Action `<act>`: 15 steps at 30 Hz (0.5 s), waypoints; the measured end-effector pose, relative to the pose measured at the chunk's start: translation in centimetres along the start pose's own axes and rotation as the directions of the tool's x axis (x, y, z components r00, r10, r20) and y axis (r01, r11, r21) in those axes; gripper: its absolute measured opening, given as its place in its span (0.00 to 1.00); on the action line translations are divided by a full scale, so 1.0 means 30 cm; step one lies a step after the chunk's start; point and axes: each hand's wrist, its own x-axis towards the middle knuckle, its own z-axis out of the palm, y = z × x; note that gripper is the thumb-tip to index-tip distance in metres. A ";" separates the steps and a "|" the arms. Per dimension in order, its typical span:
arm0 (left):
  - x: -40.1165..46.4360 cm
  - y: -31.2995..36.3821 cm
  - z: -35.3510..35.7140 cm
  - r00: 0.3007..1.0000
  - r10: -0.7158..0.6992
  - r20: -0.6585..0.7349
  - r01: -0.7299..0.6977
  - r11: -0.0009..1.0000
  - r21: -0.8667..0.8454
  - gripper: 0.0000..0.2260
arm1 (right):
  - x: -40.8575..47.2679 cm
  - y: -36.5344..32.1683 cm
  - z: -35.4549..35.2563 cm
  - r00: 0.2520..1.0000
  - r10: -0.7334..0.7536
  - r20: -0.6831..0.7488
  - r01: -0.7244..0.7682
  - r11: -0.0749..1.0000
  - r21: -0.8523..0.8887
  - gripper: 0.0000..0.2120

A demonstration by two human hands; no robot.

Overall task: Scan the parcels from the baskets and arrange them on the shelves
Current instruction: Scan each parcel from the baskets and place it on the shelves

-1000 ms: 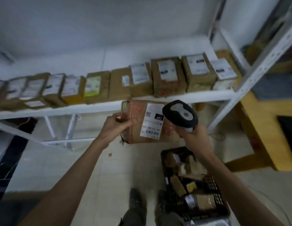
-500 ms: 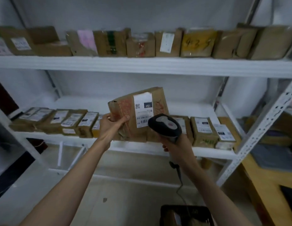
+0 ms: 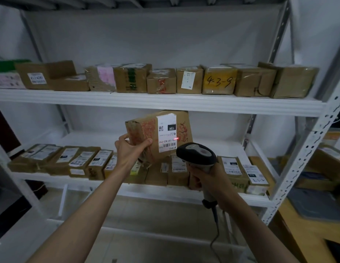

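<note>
My left hand [image 3: 129,150] grips the lower left corner of a brown cardboard parcel [image 3: 146,133] with red print and a white label reading 15H. It is held up in front of the middle shelf, label toward me. My right hand [image 3: 205,179] grips the handle of a black and grey barcode scanner [image 3: 196,153], just below and right of the parcel. A red scan line shows on the label's right edge. The basket is out of view.
A white metal rack fills the view. Its upper shelf [image 3: 165,103] carries a row of brown boxes, one marked 4-3-9 [image 3: 219,80]. The middle shelf [image 3: 241,201] holds a row of labelled parcels. A wooden table [image 3: 305,230] stands at the right.
My view has risen from the floor basket to the shelves. Both hands lifted the parcel and scanner higher, and a red scan line now shows on the label.
</note>
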 end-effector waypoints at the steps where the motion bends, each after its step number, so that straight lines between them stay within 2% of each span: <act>1: 0.000 0.002 -0.002 1.000 -0.001 0.004 0.001 1.000 0.006 0.50 | -0.002 0.000 -0.005 1.000 0.001 0.004 -0.001 1.000 -0.014 0.02; 8: -0.036 0.015 -0.021 1.000 0.006 -0.012 -0.006 0.998 0.056 0.51 | -0.033 -0.003 -0.024 0.996 0.083 0.028 -0.081 0.994 -0.071 0.04; 11: -0.055 0.027 -0.041 1.000 0.000 0.006 0.000 0.997 0.080 0.52 | -0.040 -0.039 -0.038 0.999 0.039 -0.031 -0.041 0.996 -0.076 0.03; 15: -0.085 0.069 -0.086 0.996 -0.010 0.087 0.002 0.996 0.086 0.51 | -0.016 -0.102 -0.063 0.990 -0.035 -0.138 0.027 0.998 -0.056 0.09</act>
